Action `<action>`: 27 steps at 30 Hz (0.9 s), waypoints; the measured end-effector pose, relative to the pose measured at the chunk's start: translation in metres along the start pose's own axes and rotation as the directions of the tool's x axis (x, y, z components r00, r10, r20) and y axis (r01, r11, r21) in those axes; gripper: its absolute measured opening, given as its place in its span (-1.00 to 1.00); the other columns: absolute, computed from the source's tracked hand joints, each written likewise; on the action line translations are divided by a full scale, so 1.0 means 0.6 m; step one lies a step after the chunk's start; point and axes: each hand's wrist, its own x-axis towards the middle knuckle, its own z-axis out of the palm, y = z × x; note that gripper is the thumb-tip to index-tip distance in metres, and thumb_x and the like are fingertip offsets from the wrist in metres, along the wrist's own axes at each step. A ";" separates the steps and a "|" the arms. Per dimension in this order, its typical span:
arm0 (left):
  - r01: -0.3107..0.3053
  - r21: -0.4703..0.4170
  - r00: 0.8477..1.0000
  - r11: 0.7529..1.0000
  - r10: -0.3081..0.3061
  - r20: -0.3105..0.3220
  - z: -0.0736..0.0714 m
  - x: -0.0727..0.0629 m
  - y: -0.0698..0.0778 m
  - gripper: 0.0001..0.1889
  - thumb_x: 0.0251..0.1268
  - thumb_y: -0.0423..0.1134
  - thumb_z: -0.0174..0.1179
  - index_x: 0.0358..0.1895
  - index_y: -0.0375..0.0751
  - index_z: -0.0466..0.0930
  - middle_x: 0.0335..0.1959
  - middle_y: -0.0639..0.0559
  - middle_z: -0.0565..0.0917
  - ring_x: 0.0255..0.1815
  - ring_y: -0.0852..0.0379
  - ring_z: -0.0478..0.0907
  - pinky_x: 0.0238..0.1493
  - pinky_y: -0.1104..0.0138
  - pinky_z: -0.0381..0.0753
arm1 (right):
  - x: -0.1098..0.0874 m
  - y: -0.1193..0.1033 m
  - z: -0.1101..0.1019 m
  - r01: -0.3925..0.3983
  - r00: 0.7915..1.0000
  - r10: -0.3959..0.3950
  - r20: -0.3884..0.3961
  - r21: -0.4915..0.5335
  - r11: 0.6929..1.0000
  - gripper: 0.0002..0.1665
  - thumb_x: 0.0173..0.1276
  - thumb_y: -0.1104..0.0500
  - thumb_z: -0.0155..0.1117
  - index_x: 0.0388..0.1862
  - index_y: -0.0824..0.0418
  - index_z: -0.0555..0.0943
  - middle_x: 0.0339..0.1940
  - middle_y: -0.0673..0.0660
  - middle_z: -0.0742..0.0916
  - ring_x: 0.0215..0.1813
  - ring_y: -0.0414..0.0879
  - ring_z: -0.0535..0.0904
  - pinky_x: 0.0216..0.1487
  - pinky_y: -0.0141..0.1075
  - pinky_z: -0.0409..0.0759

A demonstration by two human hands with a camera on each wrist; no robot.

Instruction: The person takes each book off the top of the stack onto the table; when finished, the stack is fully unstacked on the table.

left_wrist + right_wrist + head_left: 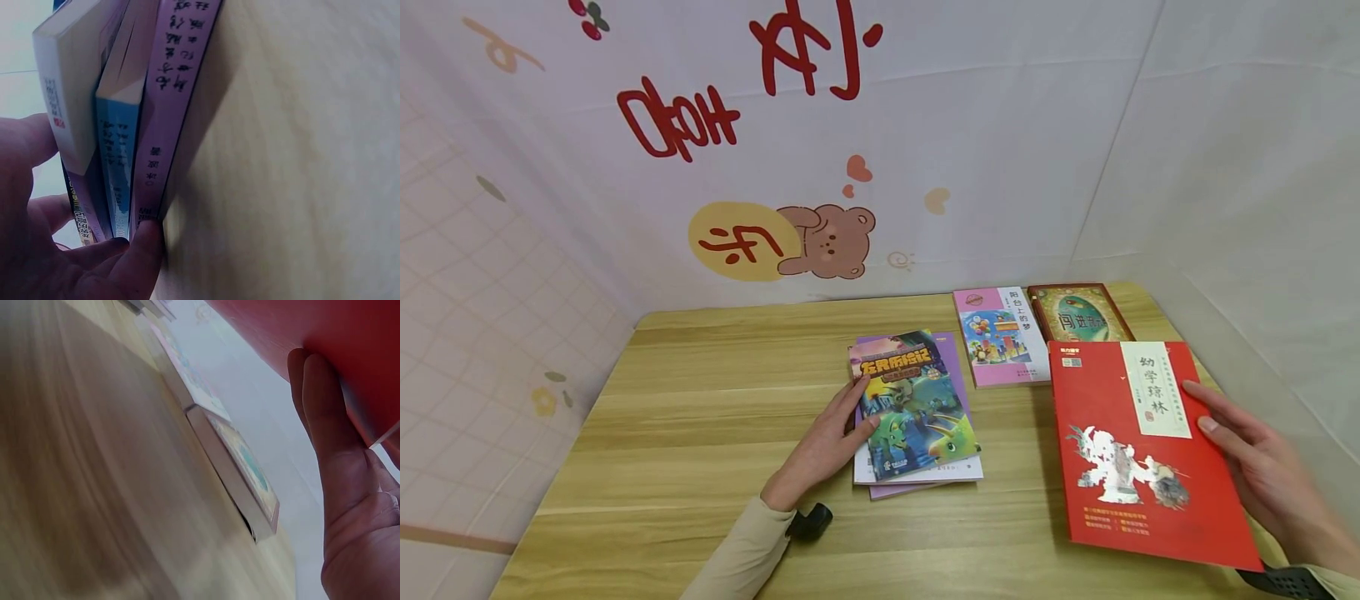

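Observation:
My left hand (820, 450) rests at the left side of a stack of books, thumb and a finger over the top cover. In the left wrist view its other fingers touch the white, blue and purple spines (165, 119). A dinosaur comic book (917, 408) lies on top, turned slightly against the purple-edged books below. My right hand (1262, 467) holds a red book (1135, 517) by its right edge, thumb on the cover. The right wrist view has fingers (325, 406) under the raised red book.
Behind the red book, a pink-and-white book (1000, 333) and a brown-bordered book (1078, 308) lie side by side at the table's back edge. The wooden table (700, 417) meets a white printed curtain (1000, 167) at the back, left and right.

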 end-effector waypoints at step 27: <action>0.009 -0.008 1.000 1.000 -0.009 0.010 -0.001 -0.003 0.001 -0.22 0.58 0.17 0.08 0.71 0.11 0.00 0.70 -0.11 0.01 0.65 -0.24 0.03 0.52 -0.22 0.16 | -0.029 0.042 -0.037 -0.110 0.994 0.110 -0.013 -0.035 0.993 -0.36 0.74 0.25 -0.18 0.67 -0.19 0.25 0.16 -0.24 0.65 0.00 -0.14 0.73 -0.14 -0.03 0.77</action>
